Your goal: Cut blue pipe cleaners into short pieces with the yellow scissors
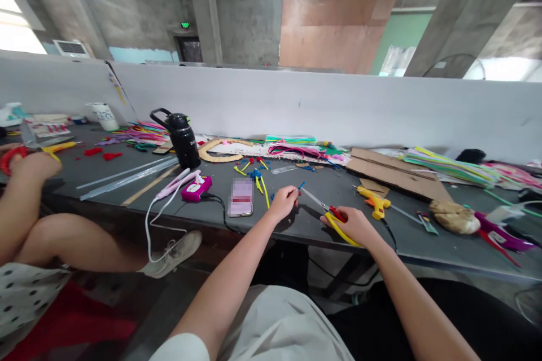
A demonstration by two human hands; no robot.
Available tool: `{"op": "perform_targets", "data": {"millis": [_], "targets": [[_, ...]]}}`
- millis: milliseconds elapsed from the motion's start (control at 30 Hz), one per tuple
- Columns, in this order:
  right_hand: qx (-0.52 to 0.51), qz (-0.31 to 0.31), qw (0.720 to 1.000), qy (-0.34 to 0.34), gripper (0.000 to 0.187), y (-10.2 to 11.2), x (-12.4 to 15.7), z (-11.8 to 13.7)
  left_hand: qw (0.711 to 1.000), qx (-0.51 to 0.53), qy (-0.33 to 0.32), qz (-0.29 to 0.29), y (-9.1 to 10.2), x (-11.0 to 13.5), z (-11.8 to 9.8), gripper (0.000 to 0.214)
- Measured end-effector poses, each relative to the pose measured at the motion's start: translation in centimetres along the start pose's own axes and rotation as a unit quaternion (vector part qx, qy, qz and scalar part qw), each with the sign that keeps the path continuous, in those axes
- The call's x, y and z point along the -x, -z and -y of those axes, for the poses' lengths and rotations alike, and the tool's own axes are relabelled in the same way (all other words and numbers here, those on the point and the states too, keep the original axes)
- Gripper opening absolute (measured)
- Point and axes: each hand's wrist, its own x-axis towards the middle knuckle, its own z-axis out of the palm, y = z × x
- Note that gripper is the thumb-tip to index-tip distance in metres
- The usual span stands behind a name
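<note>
My left hand point(285, 203) is closed in a pinch on a short blue piece point(301, 185), which looks like pipe cleaner; its tip sticks out past the fingers. My right hand point(350, 224) grips scissors point(337, 228) with red and yellow handles. Their blades point left toward the blue piece, ending close to it; whether they touch it I cannot tell. Beyond my left hand lie blue scraps point(256, 174) and bent yellow pipe cleaners point(265, 189). A phone point(240, 198) lies on the table to the left of that hand.
A yellow glue gun point(375, 202) lies right of my right hand, its cord over the table edge. Cardboard point(396, 175) and pipe cleaner bundles point(449, 166) are behind it. A black bottle point(183, 141) and purple device point(197, 188) stand left. A co-worker's hand point(36, 166) holds red-handled scissors.
</note>
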Motion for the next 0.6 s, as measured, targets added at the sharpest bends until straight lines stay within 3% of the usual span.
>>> {"op": "perform_targets", "data": {"millis": [133,600], "targets": [[-0.012,-0.007,1.0,0.023,0.051,0.21,0.15,0.5,1.0,0.001,0.002,0.0,-0.07,-0.01,-0.07,0.033],[-0.044,-0.01,0.999,-0.002,0.052,0.49,0.31,1.06,1.0,-0.003,0.004,0.007,0.21,-0.14,-0.06,0.034]]}}
